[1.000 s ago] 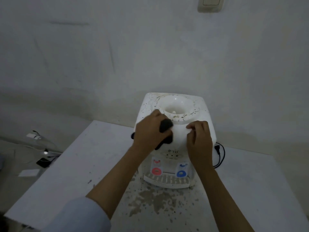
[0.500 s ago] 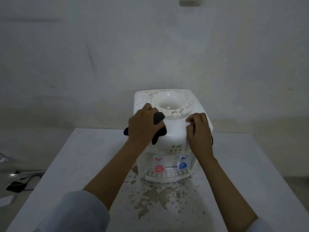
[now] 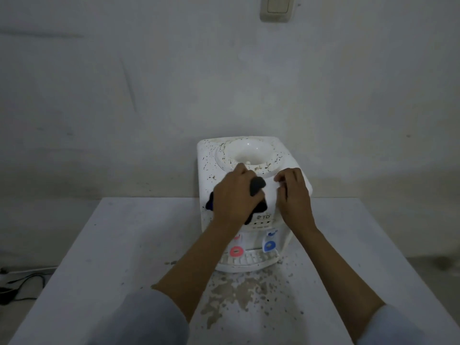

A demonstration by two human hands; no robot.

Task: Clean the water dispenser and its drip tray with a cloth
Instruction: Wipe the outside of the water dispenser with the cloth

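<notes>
**Speckled countertop dispenser, mid-wipe**

White tabletop water dispenser [image 3: 251, 195] sitting toward the far middle of a white table [image 3: 104, 257], back nearly against the wall [image 3: 174, 95]. Pretty grimy: dark flecks all over the top and down the left side, thickest around the round bottle well [image 3: 249, 153]. Front slope looks cleaner. Small logo and a row of indicator dots on the front panel, then a red tap [image 3: 236, 251] and a blue tap [image 3: 269, 246] underneath.

Bottle well on top of the dispenser: open, pale inside, with a small nub at the bottom and crusty brownish bits along the near rim. Drip tray [image 3: 249, 261] at the dispenser's foot, slotted grille, contents too small to make out.

Left hand [image 3: 234, 197] clenched around a dark cloth [image 3: 257, 186], pressed onto the dispenser's upper front slope just below the well; bits of cloth poking out on both sides of the fist. Right hand [image 3: 295, 195] flat-ish on the dispenser's right shoulder, fingers curled in, nothing held.

Table in front of the dispenser covered in a splotchy patch of flakes and stains [image 3: 239, 295]. Plenty of bare tabletop left and right of the dispenser, edges well apart from it. Light switch [image 3: 276, 8] high on the wall above the dispenser, cables [image 3: 22, 287] on the floor off to its left.
</notes>
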